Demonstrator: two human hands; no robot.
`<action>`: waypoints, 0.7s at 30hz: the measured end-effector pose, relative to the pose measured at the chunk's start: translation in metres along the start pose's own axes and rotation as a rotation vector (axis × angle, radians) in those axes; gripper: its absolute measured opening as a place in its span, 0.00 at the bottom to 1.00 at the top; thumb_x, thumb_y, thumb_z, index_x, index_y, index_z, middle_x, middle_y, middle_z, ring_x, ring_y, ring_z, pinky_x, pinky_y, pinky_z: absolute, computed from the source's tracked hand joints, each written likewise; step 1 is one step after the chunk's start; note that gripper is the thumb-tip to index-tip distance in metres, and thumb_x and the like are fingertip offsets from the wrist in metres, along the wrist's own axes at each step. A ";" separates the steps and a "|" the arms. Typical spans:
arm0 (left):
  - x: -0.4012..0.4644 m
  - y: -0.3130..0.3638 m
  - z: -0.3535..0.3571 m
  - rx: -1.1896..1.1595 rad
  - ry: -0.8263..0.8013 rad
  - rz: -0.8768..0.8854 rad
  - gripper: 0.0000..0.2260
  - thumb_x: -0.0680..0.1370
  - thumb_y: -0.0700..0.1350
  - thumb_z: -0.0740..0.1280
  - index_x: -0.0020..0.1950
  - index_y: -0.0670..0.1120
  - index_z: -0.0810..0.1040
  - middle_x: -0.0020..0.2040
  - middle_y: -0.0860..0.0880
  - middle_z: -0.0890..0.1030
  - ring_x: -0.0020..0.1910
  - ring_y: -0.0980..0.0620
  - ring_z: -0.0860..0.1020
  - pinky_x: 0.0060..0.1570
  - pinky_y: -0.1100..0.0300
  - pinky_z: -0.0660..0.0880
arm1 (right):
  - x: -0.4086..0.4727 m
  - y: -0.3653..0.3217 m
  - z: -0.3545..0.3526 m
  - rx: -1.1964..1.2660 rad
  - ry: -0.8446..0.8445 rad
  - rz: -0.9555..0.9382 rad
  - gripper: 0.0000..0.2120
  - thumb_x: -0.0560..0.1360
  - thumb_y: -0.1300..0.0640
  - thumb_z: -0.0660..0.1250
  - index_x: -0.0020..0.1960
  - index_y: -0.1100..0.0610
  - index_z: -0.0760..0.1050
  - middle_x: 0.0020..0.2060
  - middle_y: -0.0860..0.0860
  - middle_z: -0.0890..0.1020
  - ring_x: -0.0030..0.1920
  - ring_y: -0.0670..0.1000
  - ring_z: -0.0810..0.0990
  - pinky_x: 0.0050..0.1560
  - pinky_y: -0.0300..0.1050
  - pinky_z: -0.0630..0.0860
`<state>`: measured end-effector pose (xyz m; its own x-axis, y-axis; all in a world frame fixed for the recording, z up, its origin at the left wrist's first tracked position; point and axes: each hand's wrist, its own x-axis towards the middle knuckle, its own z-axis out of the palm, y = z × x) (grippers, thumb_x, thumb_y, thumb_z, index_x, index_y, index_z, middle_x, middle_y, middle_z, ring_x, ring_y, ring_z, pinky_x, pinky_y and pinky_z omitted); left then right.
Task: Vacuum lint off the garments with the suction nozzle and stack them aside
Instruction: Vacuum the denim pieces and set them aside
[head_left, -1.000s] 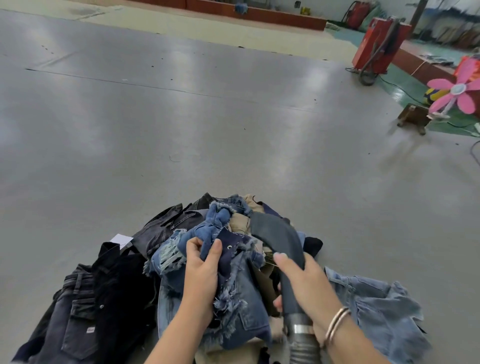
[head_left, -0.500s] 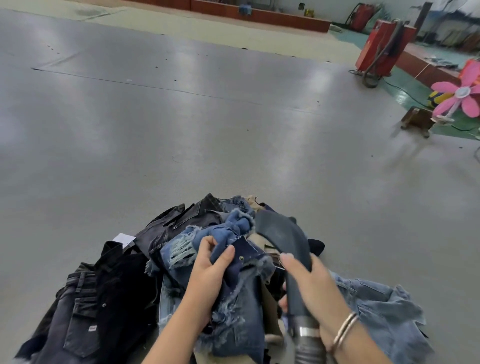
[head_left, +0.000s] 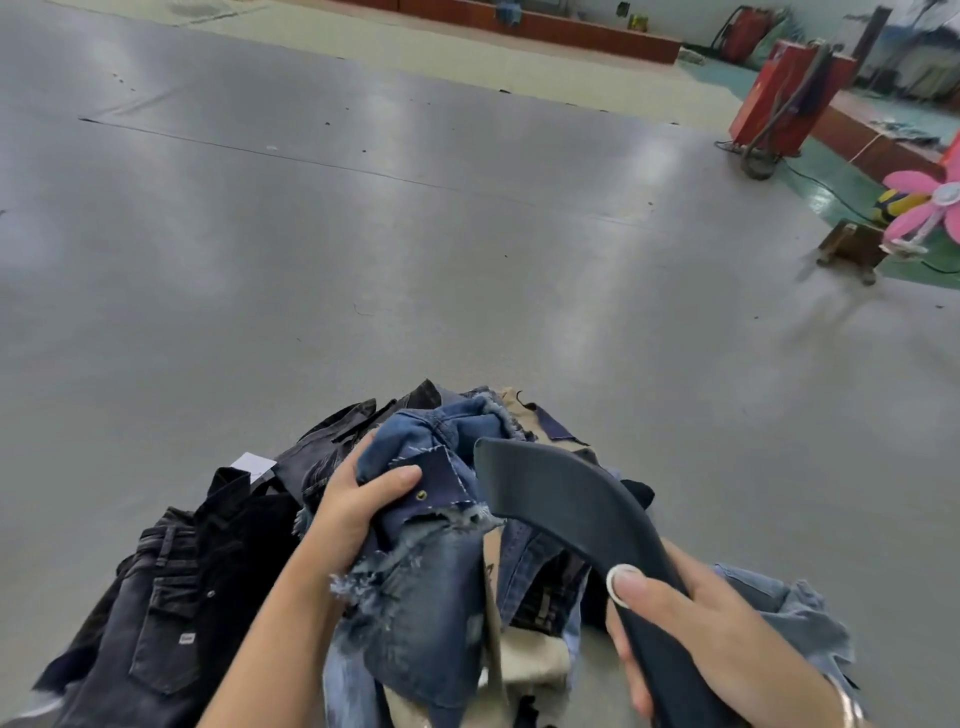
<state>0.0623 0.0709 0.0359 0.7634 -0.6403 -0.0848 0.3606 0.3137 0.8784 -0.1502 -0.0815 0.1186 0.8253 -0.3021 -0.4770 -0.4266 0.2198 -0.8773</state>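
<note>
Denim garment (head_left: 431, 587) bunched in left fingers (head_left: 387, 480); nozzle (head_left: 566, 499) beside, right-held.

There is a single view, taken from the person's head and tilted forward and down. It sits close above the left hand (head_left: 358, 512) and the right hand (head_left: 696, 618), which fill the bottom edge with the forearms running out of frame below. Just past them lies the heap of garments (head_left: 436, 519), seen nearly from overhead. The wide lens bends the grey floor (head_left: 415, 234) away toward the top, where its seams curve. The far right corner takes in a red machine (head_left: 784, 98) and a pink fan (head_left: 930, 208), both well apart from the hands and small.
</note>
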 end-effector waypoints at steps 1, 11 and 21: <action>0.000 0.000 -0.002 -0.007 -0.008 0.001 0.18 0.65 0.37 0.69 0.55 0.42 0.79 0.45 0.45 0.85 0.40 0.50 0.83 0.37 0.61 0.79 | 0.000 -0.002 0.001 -0.010 -0.017 0.010 0.21 0.67 0.46 0.74 0.57 0.51 0.74 0.31 0.60 0.77 0.24 0.57 0.75 0.25 0.43 0.73; -0.002 -0.004 0.003 0.055 -0.167 -0.026 0.17 0.66 0.32 0.68 0.54 0.41 0.77 0.42 0.48 0.85 0.39 0.54 0.83 0.36 0.64 0.78 | 0.024 -0.017 0.005 -0.132 0.120 -0.008 0.24 0.63 0.42 0.72 0.51 0.56 0.72 0.29 0.56 0.79 0.24 0.57 0.76 0.26 0.44 0.74; -0.005 -0.003 0.014 -0.025 -0.136 -0.129 0.17 0.64 0.32 0.69 0.53 0.38 0.77 0.39 0.46 0.85 0.36 0.52 0.83 0.34 0.63 0.78 | 0.024 -0.012 0.008 -0.141 0.064 -0.088 0.19 0.67 0.43 0.73 0.52 0.52 0.74 0.30 0.53 0.80 0.26 0.52 0.78 0.27 0.41 0.75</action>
<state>0.0503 0.0634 0.0405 0.6310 -0.7647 -0.1303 0.4654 0.2388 0.8523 -0.1227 -0.0839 0.1183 0.8384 -0.3742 -0.3962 -0.4050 0.0588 -0.9124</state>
